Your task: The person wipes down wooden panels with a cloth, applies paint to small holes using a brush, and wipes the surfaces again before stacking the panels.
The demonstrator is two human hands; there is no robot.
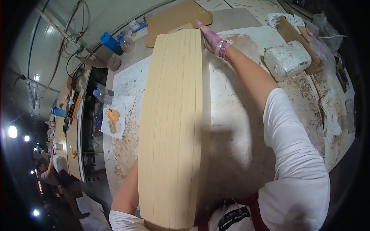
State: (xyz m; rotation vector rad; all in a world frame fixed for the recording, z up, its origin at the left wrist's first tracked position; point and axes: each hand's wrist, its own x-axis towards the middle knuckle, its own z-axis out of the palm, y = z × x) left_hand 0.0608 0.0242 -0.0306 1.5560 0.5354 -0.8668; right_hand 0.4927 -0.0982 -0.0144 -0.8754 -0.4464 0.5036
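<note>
A long bundle of cream-coloured strips (169, 123), side by side with thin lines between them, stretches from my body to the far part of the table. My right hand (212, 40), in a pink-stained glove with a band at the wrist, is against the far right end of the bundle, fingers along its side. My left forearm (129, 188) reaches in behind the near left edge. The bundle hides my left hand, so its fingers cannot be seen.
The stained white table (239, 154) carries a wrapped white block (287, 59) at right. On the left, an orange lump (112, 114) sits on white paper (125, 106) near a plastic bottle (103, 94). Brown cardboard (169, 19) and a blue container (111, 43) lie beyond. Someone (50, 177) works far left.
</note>
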